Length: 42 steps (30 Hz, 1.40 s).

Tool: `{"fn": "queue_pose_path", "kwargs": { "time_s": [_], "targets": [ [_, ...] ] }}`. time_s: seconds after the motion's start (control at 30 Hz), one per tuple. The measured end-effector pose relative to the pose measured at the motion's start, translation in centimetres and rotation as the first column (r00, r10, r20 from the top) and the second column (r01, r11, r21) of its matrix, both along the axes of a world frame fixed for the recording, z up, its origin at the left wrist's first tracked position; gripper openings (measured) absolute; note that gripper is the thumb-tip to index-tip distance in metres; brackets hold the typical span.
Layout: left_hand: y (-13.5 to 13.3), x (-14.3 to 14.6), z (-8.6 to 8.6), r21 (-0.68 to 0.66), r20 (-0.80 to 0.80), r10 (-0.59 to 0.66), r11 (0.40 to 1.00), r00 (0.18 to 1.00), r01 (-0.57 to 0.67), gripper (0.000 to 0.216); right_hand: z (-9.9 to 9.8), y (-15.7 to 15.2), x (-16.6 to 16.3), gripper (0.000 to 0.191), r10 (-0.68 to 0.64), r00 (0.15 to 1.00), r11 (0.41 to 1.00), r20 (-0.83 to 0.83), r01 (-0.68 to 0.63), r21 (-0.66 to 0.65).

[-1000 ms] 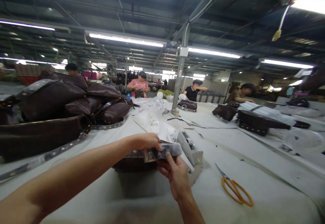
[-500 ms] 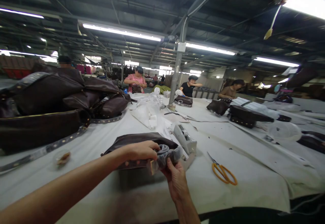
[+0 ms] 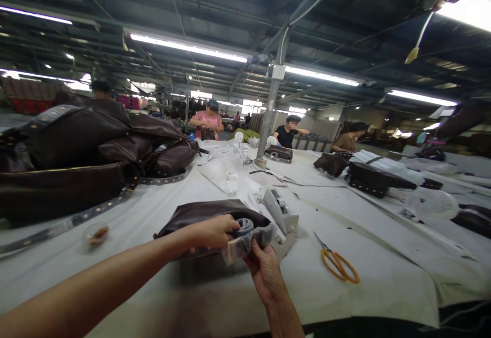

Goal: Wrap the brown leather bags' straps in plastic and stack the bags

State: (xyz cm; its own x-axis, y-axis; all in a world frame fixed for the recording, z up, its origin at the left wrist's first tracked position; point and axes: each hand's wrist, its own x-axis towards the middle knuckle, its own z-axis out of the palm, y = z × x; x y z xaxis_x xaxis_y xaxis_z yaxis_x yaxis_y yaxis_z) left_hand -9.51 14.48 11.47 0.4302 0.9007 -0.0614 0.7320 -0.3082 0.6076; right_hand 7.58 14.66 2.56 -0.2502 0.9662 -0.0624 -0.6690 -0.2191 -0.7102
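I get a dim ceiling [image 3: 230, 0], a bright tube light [image 3: 187, 47] at eleven o'clock, a lamp [image 3: 468, 10] glaring white at two, soft shadow beneath the bag [image 3: 207, 211], and stretched edges.

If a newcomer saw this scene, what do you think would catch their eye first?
Probably the heap of dark brown bags at the left of the white-covered table. Next, at the centre, the left hand and right hand hold a plastic-wrapped roll at the right end of another bag. Orange-handled scissors stand out to their right.
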Motion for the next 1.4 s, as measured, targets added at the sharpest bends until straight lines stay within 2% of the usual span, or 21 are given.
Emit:
{"fn": "queue_pose_path", "kwargs": {
  "time_s": [0.07, 0.13, 0.27, 0.4, 0.5, 0.6, 0.77, 0.97, 1.1, 1.27, 1.4],
  "targets": [
    [0.4, 0.4, -0.5, 0.121, -0.027, 0.056, 0.991, 0.998, -0.052, 0.022, -0.1, 0.1, 0.5, 0.036, 0.038, 0.999, 0.999, 0.017, -0.039, 0.005],
    [0.6, 0.6, -0.7, 0.128, -0.013, 0.092, 0.988, 0.996, -0.089, 0.019, -0.2, 0.2, 1.4, 0.035, 0.078, 0.997, 0.997, 0.004, -0.078, 0.002],
    [0.4, 0.7, 0.4, -0.043, 0.038, 0.132, 0.991, 0.991, -0.130, 0.018, -0.3, 0.2, 3.2, 0.036, 0.145, 0.988, 0.989, -0.049, -0.146, -0.018],
    [-0.5, 1.3, 2.1, -0.248, 0.073, 0.266, 0.939, 0.961, -0.241, 0.024, -0.9, 0.1, 3.2, 0.036, 0.180, 0.982, 0.983, -0.059, -0.182, -0.032],
    [-0.8, 1.6, 2.7, -0.294, 0.049, 0.349, 0.901, 0.936, -0.320, 0.020, -1.7, -0.2, 1.9, 0.037, 0.161, 0.983, 0.986, -0.083, -0.165, -0.036],
    [-0.5, 1.8, 2.5, -0.296, 0.021, 0.359, 0.894, 0.933, -0.337, 0.020, -2.3, -0.1, 0.8, 0.034, 0.196, 0.980, 0.980, -0.020, -0.195, 0.047],
    [0.4, 1.5, 1.6, -0.197, 0.062, 0.291, 0.941, 0.955, -0.274, 0.021, -2.0, 1.0, 0.6, 0.034, 0.204, 0.972, 0.969, 0.115, -0.217, 0.117],
    [0.6, 0.0, 0.0, -0.016, 0.124, 0.177, 0.984, 0.976, -0.177, 0.022, -1.1, 1.1, 0.3, 0.036, 0.214, 0.977, 0.976, -0.019, -0.213, 0.042],
    [0.3, -0.6, -0.8, 0.076, 0.143, 0.184, 0.978, 0.972, -0.196, 0.023, -1.3, 1.4, -0.5, 0.035, 0.178, 0.983, 0.983, -0.052, -0.180, -0.022],
    [0.6, -0.5, -1.3, 0.269, 0.155, 0.243, 0.922, 0.957, -0.278, 0.010, -1.0, 2.5, -1.3, 0.021, 0.163, 0.986, 0.986, -0.040, -0.164, -0.034],
    [0.9, -1.3, -2.1, 0.271, 0.262, 0.214, 0.920, 0.941, -0.285, 0.007, 0.3, 2.9, -1.5, 0.016, 0.188, 0.979, 0.976, -0.074, -0.194, -0.098]
  ]
}}
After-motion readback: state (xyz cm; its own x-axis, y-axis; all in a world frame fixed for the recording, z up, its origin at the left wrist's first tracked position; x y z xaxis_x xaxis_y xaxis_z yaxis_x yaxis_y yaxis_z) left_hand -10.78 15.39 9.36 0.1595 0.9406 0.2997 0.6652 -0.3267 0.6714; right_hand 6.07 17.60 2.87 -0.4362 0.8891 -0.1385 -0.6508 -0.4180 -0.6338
